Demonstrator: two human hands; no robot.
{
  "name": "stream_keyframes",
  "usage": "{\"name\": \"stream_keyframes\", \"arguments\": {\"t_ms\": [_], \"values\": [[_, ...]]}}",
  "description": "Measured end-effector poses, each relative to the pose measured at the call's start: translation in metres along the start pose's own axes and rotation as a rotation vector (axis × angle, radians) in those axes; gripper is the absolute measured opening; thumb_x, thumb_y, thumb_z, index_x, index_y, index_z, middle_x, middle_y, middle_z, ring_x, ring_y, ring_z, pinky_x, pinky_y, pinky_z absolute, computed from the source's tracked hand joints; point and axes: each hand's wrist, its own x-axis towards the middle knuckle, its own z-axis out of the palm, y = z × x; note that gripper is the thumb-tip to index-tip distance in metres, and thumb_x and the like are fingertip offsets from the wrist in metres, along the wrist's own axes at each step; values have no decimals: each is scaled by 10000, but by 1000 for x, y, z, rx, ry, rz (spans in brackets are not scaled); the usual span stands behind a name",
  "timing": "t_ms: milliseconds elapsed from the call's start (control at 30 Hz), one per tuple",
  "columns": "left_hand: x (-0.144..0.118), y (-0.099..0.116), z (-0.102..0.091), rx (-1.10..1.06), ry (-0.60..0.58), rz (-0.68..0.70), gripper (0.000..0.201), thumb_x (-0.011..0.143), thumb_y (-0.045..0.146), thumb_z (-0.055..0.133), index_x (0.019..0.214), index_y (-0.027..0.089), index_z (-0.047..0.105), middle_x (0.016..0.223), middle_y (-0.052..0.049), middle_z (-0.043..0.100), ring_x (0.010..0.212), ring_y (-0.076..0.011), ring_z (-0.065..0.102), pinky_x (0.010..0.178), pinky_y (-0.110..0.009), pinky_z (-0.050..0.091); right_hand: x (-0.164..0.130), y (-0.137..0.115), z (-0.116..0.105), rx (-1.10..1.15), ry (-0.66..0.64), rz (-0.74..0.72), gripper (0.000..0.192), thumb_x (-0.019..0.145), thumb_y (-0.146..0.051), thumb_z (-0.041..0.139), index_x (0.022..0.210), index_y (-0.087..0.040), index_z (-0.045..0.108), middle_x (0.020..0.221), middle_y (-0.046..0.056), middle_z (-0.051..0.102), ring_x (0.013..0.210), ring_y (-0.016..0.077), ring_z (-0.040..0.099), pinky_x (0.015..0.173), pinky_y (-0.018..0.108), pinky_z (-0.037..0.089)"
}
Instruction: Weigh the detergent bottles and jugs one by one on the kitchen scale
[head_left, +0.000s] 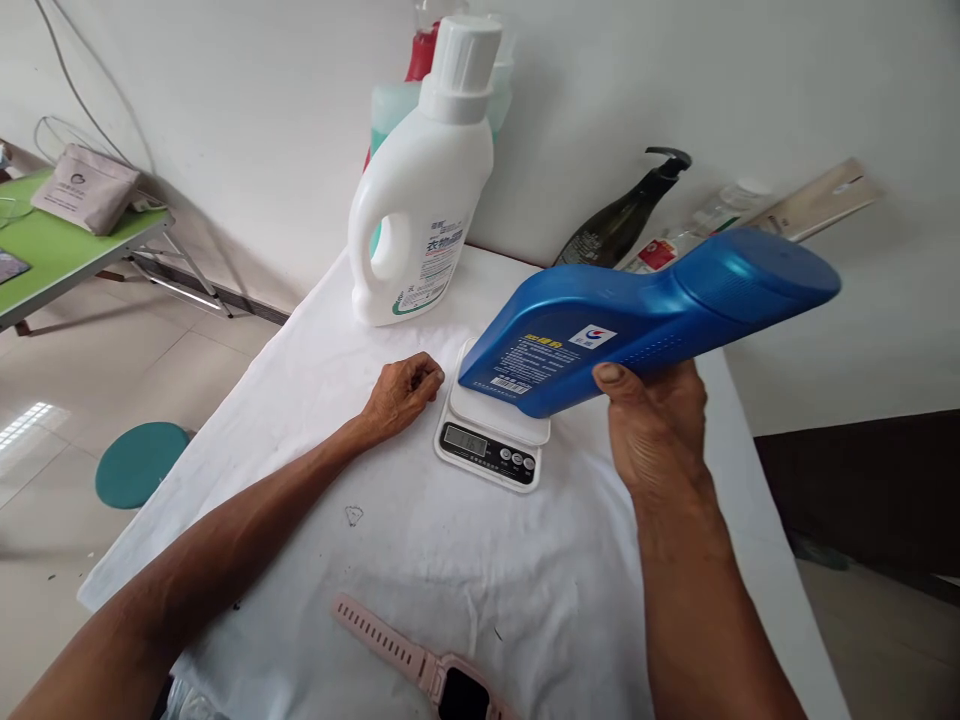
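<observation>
Our right hand (pixel 656 425) has its grip clamped on the tilted blue bottle (pixel 645 320) above the scale (pixel 491 435). Our left hand (pixel 401 395) rests curled shut, empty, on the table (pixel 315 420).

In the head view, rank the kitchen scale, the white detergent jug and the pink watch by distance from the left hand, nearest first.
From the left hand, fist resting on the cloth:
1. Kitchen scale, just to its right.
2. White detergent jug, behind it near the wall.
3. Pink watch, at the table's near edge.
</observation>
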Motion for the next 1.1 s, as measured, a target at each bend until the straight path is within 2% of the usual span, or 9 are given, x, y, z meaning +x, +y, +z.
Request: {"name": "stream_keyframes", "arguments": {"t_ms": [133,300,433,567,667,767,867,967,1100], "values": [[1,-2,0,14,0,-5,217,948,348,543,821,182,604,665,17,604,601,-119,524,603,-262,402,3,5,6,-13,26,22,505,667,-423,933,1086,-250,709,1011,5,750,1072,265,714,1040,513,567],[2,-3,0,17,-3,-15,224,955,361,550,836,182,612,667,15,612,594,-122,529,606,-268,407,2,4,7,20,19,40,556,665,-327,961,1162,-266,720,1026,10,768,1036,279,730,1024,530,580],[2,-1,0,2,-5,-36,214,951,355,555,837,183,613,679,18,612,578,-117,524,590,-266,410,3,2,10,66,19,39,509,659,-318,963,1108,-259,732,1013,9,769,1027,276,733,1030,540,576],[2,0,0,19,-5,-30,225,956,360,551,826,183,602,665,24,605,582,-114,528,601,-263,412,8,-3,6,63,161,11,434,614,-331,973,957,-209,735,993,34,766,1000,275,729,1053,555,557],[2,-2,0,22,-6,-15,230,959,366,551,828,183,599,657,27,604,590,-114,533,612,-261,414,20,-7,-14,77,313,-61,425,559,-308,968,886,-194,723,962,43,758,1009,289,727,1079,564,534],[3,-3,1,23,-8,-9,233,963,369,550,831,184,600,660,28,607,594,-113,535,615,-262,413,42,-3,-49,33,427,-186,418,516,-269,945,860,-212,715,931,34,742,1039,312,720,1087,569,518],[3,-4,1,40,-5,-11,232,967,365,546,834,184,603,663,26,610,596,-113,527,615,-265,406,74,14,-86,-37,571,-307,445,499,-174,913,869,-244,674,966,24,731,1059,328,720,1043,575,533],[2,-4,2,41,-7,-13,234,972,365,541,839,184,606,668,25,610,597,-113,523,612,-268,400,112,39,-118,-90,770,-233,552,560,45,779,971,-274,597,1055,23,720,1064,294,731,978,535,573],[1,-2,2,38,-13,-10,229,972,355,537,835,183,601,670,26,607,597,-112,520,616,-271,401,156,75,-151,-266,844,-118,686,634,140,617,1162,-291,537,1275,77,648,1170,269,702,951,480,582]]}}
